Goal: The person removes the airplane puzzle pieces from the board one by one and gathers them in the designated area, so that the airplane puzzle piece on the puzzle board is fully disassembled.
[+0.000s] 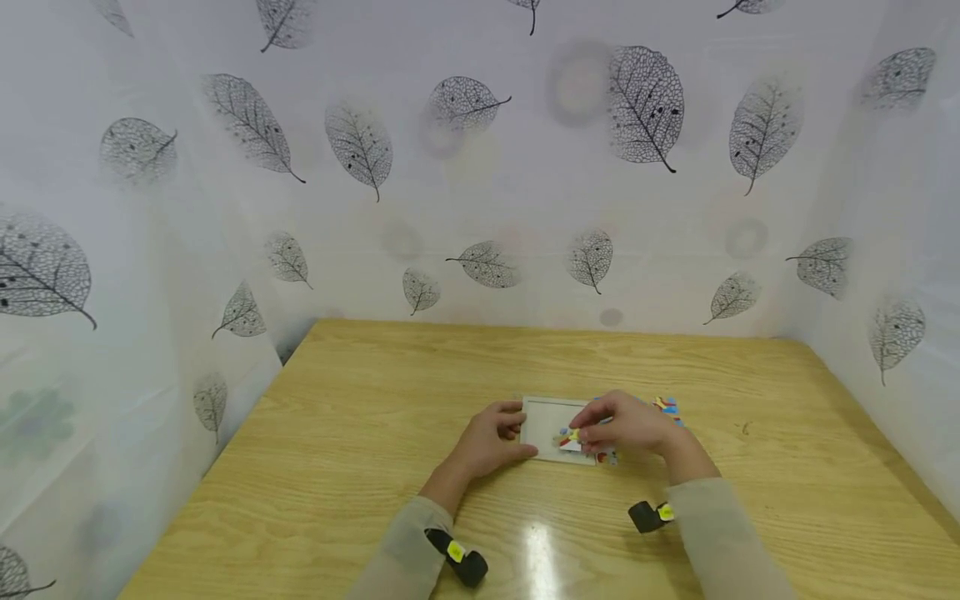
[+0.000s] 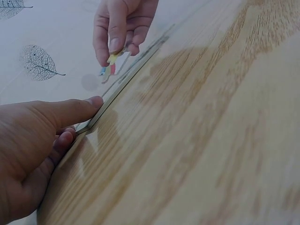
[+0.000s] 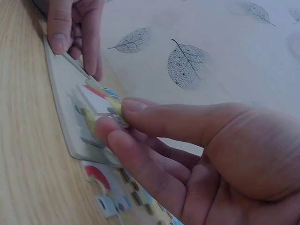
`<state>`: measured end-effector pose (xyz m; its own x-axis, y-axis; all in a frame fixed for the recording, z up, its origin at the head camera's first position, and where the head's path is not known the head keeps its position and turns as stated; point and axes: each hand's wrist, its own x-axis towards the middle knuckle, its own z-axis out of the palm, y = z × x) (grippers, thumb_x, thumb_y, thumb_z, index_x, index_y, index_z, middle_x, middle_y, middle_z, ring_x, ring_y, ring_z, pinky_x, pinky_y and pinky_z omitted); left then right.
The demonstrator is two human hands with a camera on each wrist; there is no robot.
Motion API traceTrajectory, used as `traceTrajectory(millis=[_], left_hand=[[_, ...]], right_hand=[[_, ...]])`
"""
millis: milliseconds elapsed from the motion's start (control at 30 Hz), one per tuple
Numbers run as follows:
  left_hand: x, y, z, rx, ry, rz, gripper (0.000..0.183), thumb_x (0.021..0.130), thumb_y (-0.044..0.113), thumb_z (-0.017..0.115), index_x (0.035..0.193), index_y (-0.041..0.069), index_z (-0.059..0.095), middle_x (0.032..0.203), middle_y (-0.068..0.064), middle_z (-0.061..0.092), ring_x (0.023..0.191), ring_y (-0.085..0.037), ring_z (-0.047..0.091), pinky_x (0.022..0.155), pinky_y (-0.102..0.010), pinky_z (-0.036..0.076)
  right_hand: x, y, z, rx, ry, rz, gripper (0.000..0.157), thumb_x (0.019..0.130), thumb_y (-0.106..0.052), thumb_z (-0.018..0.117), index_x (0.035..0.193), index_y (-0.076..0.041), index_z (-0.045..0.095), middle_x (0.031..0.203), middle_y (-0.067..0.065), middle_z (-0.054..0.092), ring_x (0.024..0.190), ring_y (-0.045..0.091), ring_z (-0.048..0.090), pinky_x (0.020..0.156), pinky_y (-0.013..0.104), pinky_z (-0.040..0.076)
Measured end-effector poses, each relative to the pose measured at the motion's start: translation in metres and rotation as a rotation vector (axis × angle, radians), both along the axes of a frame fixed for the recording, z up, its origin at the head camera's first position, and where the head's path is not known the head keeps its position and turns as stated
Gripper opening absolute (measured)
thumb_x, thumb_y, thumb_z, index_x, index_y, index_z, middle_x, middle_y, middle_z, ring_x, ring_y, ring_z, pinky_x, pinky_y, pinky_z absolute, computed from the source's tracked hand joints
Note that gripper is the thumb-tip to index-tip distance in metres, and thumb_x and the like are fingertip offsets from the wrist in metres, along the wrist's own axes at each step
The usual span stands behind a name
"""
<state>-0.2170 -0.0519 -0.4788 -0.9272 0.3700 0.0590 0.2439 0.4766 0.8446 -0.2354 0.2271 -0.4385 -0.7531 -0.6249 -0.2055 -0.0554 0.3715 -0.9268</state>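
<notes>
A shallow white puzzle tray (image 1: 542, 423) with a raised rim lies flat on the table. My left hand (image 1: 489, 440) grips its left end, the thumb on the near corner and the fingers along the side. Over the tray, my right hand (image 1: 630, 427) pinches a jigsaw piece (image 3: 96, 101) between thumb and fingertips. White, red and yellow show on this piece, and it is held tilted. More jigsaw pieces (image 3: 101, 180) lie at the tray's right end, partly hidden under the right hand in the head view.
Other colourful jigsaw pieces (image 1: 666, 406) lie on the wooden table (image 1: 375, 400) beyond the right hand. A pale leaf-print curtain (image 1: 495, 208) stands behind the table and at both sides. Each wrist carries a black camera mount (image 1: 468, 567).
</notes>
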Motion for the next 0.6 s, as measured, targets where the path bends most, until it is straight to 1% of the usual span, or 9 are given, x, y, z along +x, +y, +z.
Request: traceTrajectory(millis=[167,367,600], left_hand=[[-0.001,0.0,0.0,0.0,0.001,-0.004,0.06,0.081,0.025,0.085,0.131,0.001,0.064,0.144,-0.006,0.055,0.1,-0.012,0.057,0.085,-0.024,0.05],[-0.001,-0.001,0.0,-0.012,-0.003,0.006,0.06,0.08,0.026,0.085,0.132,0.003,0.065,0.144,-0.004,0.055,0.1,-0.011,0.057,0.086,-0.024,0.05],[0.0,0.0,0.001,-0.005,-0.005,0.012,0.06,0.08,0.025,0.086,0.131,0.003,0.065,0.143,-0.005,0.056,0.099,-0.011,0.057,0.085,-0.024,0.05]], right_hand=[[0.0,0.013,0.0,-0.025,-0.009,0.039,0.031,0.096,-0.008,0.065,0.119,0.012,0.065,0.1,0.023,0.072,0.084,0.02,0.072,0.081,0.034,0.06],[0.001,0.028,0.006,0.017,-0.014,0.014,0.031,0.095,-0.009,0.067,0.119,0.01,0.065,0.106,0.022,0.071,0.089,0.018,0.073,0.082,0.032,0.059],[0.0,0.049,0.004,0.009,-0.075,-0.016,0.033,0.093,-0.008,0.069,0.119,0.012,0.063,0.103,0.014,0.071,0.088,0.016,0.071,0.081,0.032,0.06]])
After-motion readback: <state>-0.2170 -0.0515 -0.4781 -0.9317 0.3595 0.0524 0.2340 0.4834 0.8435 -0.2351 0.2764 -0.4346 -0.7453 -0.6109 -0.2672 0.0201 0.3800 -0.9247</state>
